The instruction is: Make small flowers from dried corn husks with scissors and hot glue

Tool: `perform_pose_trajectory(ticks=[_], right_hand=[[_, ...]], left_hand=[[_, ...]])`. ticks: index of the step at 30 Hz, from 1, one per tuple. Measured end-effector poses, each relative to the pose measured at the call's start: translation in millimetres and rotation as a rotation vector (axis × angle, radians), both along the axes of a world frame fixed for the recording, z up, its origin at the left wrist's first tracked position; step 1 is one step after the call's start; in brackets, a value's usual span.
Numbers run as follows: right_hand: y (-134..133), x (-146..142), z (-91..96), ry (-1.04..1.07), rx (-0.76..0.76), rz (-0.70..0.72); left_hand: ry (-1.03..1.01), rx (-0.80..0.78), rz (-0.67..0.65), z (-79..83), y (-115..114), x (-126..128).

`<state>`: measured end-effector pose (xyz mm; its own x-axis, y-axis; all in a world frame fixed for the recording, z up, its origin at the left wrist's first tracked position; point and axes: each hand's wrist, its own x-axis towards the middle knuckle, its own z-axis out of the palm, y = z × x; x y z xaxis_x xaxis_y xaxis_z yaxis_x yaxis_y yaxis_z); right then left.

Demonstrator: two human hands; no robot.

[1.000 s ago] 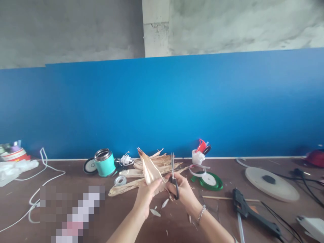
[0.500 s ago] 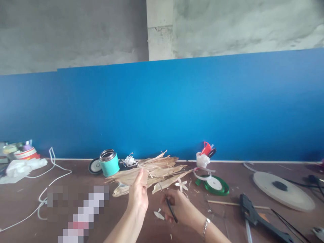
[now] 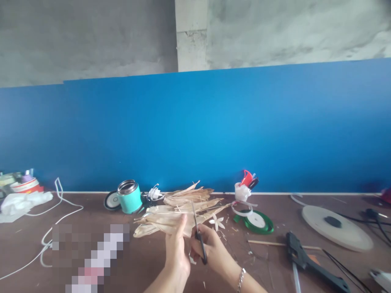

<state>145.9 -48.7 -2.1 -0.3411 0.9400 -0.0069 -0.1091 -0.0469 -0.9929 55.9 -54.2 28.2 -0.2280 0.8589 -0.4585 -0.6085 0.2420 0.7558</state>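
Note:
My left hand [image 3: 177, 252] is closed on a piece of dried corn husk [image 3: 189, 224], the thumb pressed along it. My right hand [image 3: 212, 246] grips a pair of scissors [image 3: 200, 243] by the black handles, blades pointing up and away beside the held husk. Whether the blades touch the husk cannot be made out. Behind both hands lies a loose pile of dried husks [image 3: 186, 198]. A white star-shaped flower [image 3: 216, 222] rests just beyond my right hand.
A turquoise jar [image 3: 130, 200] stands left of the husks. To the right are a white cup [image 3: 242, 192] with red and black handles, a green ribbon roll [image 3: 268, 226], a thin stick [image 3: 270, 243], a black glue gun [image 3: 305, 260] and a pale disc [image 3: 351, 238]. White cable [image 3: 69, 217] lies left.
My left hand has moved right with the husk, close beside my right hand. The scissors now point more upright, next to the husk. The view has shifted slightly.

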Motion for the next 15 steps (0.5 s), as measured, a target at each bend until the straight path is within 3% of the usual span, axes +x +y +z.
perform_pose_trajectory(ticks=[10,15], right_hand=[[-2.8,-1.7,5.2,0.019,0.057,-0.019],[-0.4,-0.4,6.2,-0.01,0.007,-0.074]], left_hand=[[-0.024,0.018,0.014,6.2,-2.9,1.5],[-0.001,0.03,0.014,4.6,0.3,-2.0]])
